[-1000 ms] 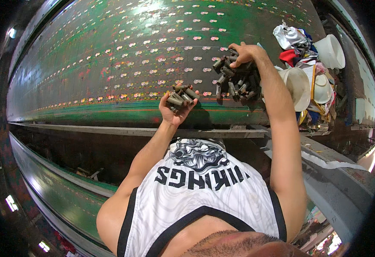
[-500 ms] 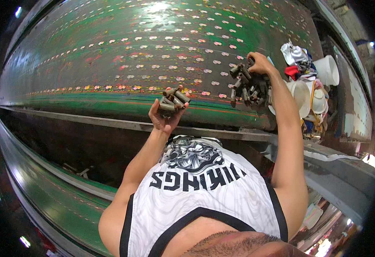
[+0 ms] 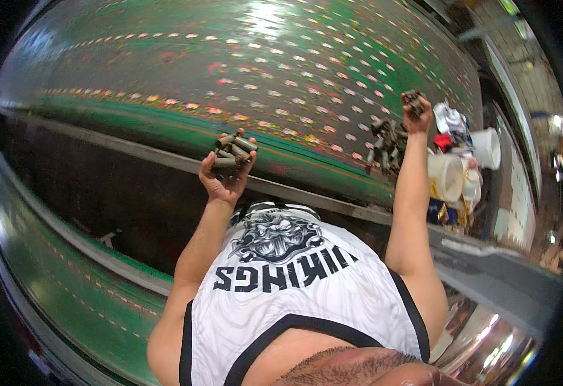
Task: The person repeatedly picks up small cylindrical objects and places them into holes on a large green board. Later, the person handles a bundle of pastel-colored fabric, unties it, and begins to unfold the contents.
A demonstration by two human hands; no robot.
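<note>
Well, what I have to work with is a fistful of short dark tubes (image 3: 231, 152), stubby cylinders that look like worn metal or hard plastic sleeves, stacked loosely across my left hand (image 3: 225, 175). That hand is palm-up, raised in front of my chest, fingers curled into a cradle around them rather than squeezing hard. I judge them stiff and fairly light singly, but round and smooth, so the pile will roll and spill if the palm tips. Each piece is best taken by its middle, thumb against two fingers across the barrel; picked up by an end, it would likely pivot.

My right hand (image 3: 415, 110) is stretched up and out, pinching one small dark piece (image 3: 413, 98) between thumb and fingertips, its grip pressed together on it. Just beside and below that hand, a cluster of similar dark pieces (image 3: 385, 143) sticks out from the big green drum (image 3: 275, 77); whether they sit on pegs or in holes I cannot tell.

The drum fills the upper part of the view, its glossy curved skin dotted with rows of small pale and pink marks. Along its lower edge runs a grey rail (image 3: 307, 196), and the left hand hovers above that rail. At the drum's right end stand white plastic buckets (image 3: 445, 177), and above them lies a heap of crumpled cloth and bags (image 3: 450, 122). A second green curved surface (image 3: 69, 283) bends along the lower left.
</note>
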